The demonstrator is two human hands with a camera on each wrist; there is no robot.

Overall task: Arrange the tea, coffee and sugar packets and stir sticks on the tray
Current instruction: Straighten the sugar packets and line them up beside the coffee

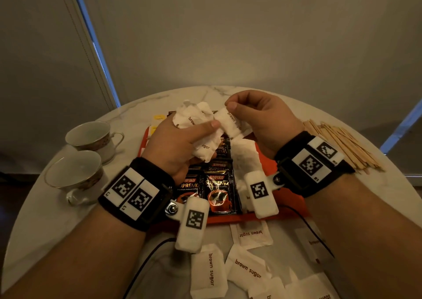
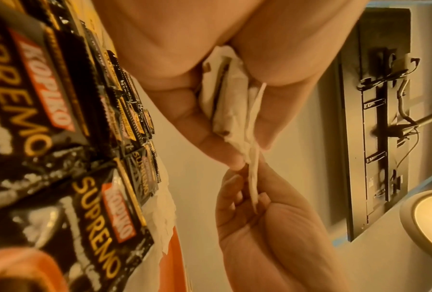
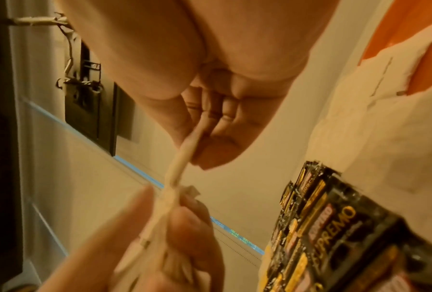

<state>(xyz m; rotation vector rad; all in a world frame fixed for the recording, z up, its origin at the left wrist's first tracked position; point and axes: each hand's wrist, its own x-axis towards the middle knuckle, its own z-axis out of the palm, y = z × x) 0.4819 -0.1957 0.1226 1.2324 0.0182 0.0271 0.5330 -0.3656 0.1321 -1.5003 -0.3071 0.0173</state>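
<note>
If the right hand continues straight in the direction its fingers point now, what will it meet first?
The right hand, pinching one brown sugar packet, points toward the left hand. It would probably first meet the bunch of sugar packets in that hand's grip, which the pinched packet seems already to touch; depth is unclear.

My head camera looks down over both wrists at the tabletop (image 1: 159,97); each wrist camera looks up close along its palm; all share the pinched sugar packet (image 1: 228,121).

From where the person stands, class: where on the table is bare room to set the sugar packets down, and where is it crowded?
Bare marble table lies beyond the orange tray, between it and the far rim, and left of the stir sticks. Crowded: the tray under coffee sachets, the near edge under loose sugar packets, and the left by the cups.
</note>
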